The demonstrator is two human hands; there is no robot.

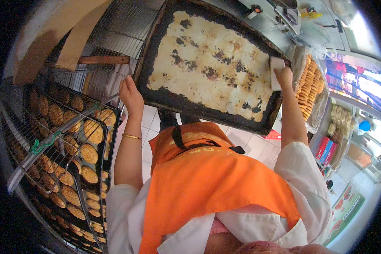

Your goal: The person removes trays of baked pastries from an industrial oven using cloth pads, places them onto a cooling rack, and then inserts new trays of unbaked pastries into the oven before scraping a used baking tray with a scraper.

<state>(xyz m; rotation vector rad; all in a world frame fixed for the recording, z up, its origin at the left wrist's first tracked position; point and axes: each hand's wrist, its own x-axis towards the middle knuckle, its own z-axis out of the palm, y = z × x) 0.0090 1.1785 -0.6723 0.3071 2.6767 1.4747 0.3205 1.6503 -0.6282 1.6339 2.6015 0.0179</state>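
Observation:
A large, dark-rimmed metal baking tray (209,70) spans the space in front of me, above the floor. Its pale base is worn and marked with blackened and brown patches, and no food lies on it. My left hand (131,96) has its fingers closed at the tray's left rim, near the near corner; the fingertips' exact contact is partly hidden. At the right rim my right hand (283,76) grips a white pad, perhaps a folded cloth (275,73), pressed against the tray's inner edge.
To the left, a metal rack (25,173) holds trays of browned oval pastries (89,154), with green string (44,143) tied to its bar. Rows of round pastries (308,87) in a plastic-lined container stand at right. White floor tiles (241,136) show below.

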